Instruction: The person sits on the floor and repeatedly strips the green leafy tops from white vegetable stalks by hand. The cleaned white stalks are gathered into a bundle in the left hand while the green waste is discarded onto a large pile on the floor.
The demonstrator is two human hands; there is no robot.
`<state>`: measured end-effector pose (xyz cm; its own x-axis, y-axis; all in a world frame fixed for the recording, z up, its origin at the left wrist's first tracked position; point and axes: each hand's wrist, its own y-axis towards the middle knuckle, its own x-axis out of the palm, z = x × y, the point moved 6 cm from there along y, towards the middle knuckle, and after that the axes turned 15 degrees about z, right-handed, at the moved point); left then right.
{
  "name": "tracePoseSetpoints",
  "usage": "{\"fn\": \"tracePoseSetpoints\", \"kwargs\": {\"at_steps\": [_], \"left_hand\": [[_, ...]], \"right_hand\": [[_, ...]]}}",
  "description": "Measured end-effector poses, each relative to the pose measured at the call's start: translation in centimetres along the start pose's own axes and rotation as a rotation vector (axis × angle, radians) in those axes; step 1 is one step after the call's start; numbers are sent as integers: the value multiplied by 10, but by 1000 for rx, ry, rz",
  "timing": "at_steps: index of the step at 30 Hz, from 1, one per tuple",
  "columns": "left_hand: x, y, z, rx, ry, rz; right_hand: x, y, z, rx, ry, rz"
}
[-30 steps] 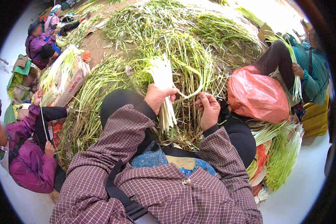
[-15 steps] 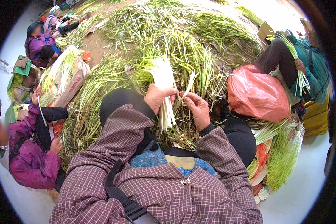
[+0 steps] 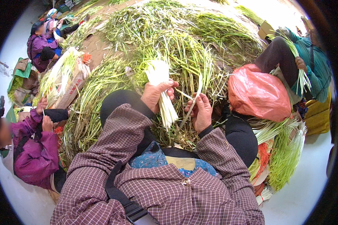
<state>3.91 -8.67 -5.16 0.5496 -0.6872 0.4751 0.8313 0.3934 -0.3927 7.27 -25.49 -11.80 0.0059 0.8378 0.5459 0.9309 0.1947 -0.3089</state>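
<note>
Red printing (image 3: 75, 84) down side of pale sack (image 3: 65, 99) at left, under green stalks (image 3: 65, 71); too small, blurred to read.

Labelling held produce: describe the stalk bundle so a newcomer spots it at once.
Start at the big heap of loose greens across the upper middle. Below it, near the picture's centre, find the wearer's left hand, wrapped around the stalk bundle. Unlike the tangled heap and the lone pale strand in the right hand, it's a thick, straight, mostly white sheaf.
</note>
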Motion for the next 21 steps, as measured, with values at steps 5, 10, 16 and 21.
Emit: {"fn": "tracePoseSetpoints", "kwargs": {"at_steps": [5, 10, 16, 21], "left_hand": [[7, -6, -3, 25, 234, -72], [-4, 0, -7, 56, 328, -8], [-10, 4, -12, 53, 392, -13], [-3, -4, -6, -41, 316, -3]], "right_hand": [[35, -19, -3, 39, -300, -258], [31, -14, 0, 53, -358, -294], [42, -14, -9, 87, -463, -283], [37, -16, 2, 179, -358, -303]]}}
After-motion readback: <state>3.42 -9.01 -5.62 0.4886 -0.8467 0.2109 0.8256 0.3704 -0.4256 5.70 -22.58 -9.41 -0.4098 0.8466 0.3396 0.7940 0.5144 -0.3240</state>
